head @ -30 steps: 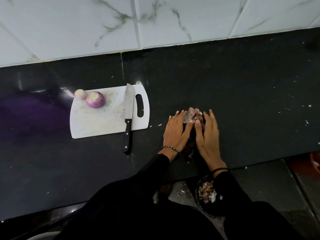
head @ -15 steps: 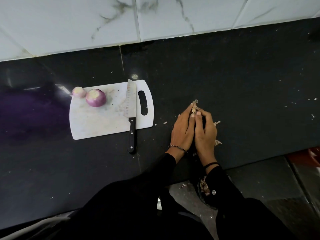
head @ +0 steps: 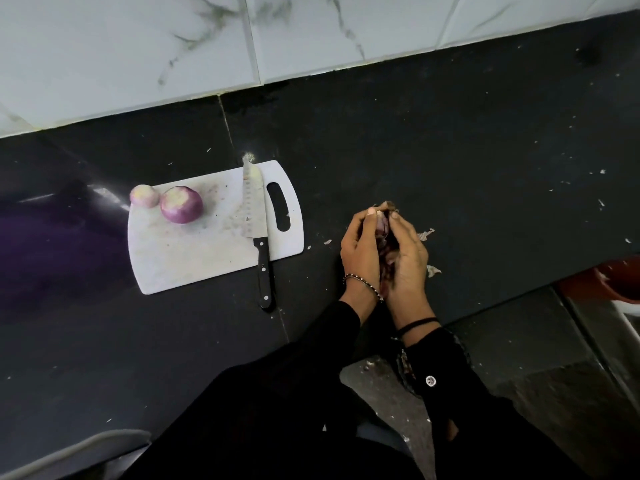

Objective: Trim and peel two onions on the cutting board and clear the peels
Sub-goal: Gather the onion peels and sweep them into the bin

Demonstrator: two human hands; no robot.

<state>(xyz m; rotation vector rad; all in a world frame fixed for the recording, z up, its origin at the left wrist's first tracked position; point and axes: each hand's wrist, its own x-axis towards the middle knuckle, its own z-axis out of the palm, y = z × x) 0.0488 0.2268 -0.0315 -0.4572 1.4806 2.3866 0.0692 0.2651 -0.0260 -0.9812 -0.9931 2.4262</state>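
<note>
The hands have closed up from flat scooping. The left hand (head: 360, 251) and right hand (head: 408, 261) now curl palm to palm around the onion peels (head: 383, 227), near the countertop's (head: 485, 140) front edge. Loose scraps (head: 425, 234) lie just beside them. The small onion (head: 144, 195) and large onion (head: 181, 204) sit touching at the cutting board's (head: 194, 258) far-left corner, and the knife (head: 254, 206) lies along its right side.

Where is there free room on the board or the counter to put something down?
Free: the near half of the cutting board, bordered by the larger onion, the smaller onion and the knife. Crowded: right of the board, where left hand and right hand cup onion peels amid scraps.
</note>
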